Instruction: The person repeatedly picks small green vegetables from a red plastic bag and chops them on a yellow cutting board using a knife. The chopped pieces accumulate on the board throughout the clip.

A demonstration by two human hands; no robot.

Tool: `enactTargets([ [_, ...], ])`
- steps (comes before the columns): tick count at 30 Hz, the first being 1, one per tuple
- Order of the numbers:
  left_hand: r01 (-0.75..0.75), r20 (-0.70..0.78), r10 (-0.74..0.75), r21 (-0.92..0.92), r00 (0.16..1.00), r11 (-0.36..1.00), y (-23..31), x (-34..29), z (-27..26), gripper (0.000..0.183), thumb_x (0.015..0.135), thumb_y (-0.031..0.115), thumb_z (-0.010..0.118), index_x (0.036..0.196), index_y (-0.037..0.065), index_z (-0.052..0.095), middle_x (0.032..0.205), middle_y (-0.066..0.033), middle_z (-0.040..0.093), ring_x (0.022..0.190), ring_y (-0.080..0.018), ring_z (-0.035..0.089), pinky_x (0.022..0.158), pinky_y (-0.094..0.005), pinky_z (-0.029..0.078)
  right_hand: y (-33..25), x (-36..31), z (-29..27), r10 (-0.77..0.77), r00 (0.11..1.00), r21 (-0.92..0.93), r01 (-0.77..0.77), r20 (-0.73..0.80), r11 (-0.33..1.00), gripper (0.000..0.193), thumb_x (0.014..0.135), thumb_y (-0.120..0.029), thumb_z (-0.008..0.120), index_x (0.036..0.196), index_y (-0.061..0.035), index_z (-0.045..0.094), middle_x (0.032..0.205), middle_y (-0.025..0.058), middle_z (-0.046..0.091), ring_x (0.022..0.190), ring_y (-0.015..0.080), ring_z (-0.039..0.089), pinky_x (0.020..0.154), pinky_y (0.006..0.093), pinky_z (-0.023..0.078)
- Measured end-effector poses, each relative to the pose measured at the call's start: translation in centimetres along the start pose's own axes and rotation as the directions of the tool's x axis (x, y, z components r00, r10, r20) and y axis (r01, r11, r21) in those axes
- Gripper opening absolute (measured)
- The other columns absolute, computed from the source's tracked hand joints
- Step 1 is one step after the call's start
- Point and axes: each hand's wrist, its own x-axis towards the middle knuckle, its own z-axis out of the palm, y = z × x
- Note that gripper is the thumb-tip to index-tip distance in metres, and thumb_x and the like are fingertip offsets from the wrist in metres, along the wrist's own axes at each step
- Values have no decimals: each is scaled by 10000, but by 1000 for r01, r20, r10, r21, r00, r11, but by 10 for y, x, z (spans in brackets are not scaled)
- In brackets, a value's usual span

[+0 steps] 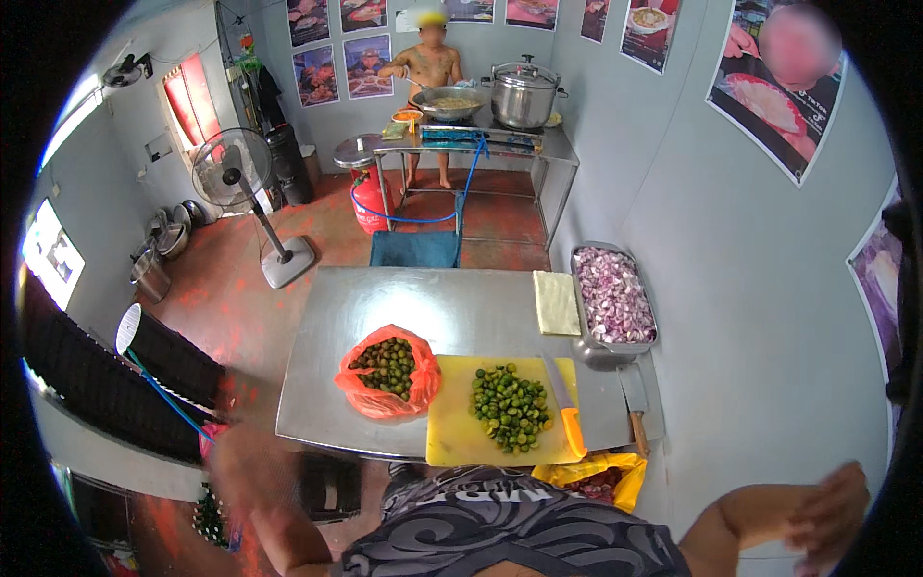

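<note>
Both my arms are spread wide, away from the table. My left hand (252,471) is off the table's left front corner, its fingers smeared by motion. Out to the far right, my right hand (829,519) is raised near the wall, fingers loosely bent and apart, with nothing seen in it. On the yellow cutting board (447,423) lies a pile of cut green limes (510,409). An orange-handled knife (567,409) rests along the board's right side. Left of the board stands an open red plastic bag (370,402) of small whole limes (386,367).
The steel table (336,298) also bears a cleaver (635,404), a pale block (556,303) and a tray of peeled shallots (613,293). A yellow bag (630,481) sits at its front edge. Beyond, a person (437,67) stirs a wok (450,101); a fan (255,202) stands left.
</note>
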Motion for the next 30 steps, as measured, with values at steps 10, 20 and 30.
enactTargets([
  [10,884,331,-944,441,-4,151,-172,-204,53,196,885,159,683,1040,59,750,862,-5,710,757,-124,617,703,-303,504,354,5,310,728,671,958,-279,144,67,336,1035,-330,543,1158,-34,643,991,95,697,739,184,689,695,316,570],
  [20,710,-198,-828,639,525,297,-212,-168,-29,164,851,107,732,1011,95,767,905,-47,750,825,-168,669,746,-336,540,315,68,440,776,530,889,-450,343,-86,274,1045,-284,549,1114,-39,649,842,49,692,603,136,651,575,268,534],
  [30,485,-340,-581,868,739,109,-379,-135,-132,241,817,139,679,1051,110,729,1024,-185,707,959,-366,685,855,-466,556,302,41,407,986,-99,904,-395,135,-163,242,1038,-227,536,1020,-12,645,778,78,665,521,128,609,499,257,488],
])
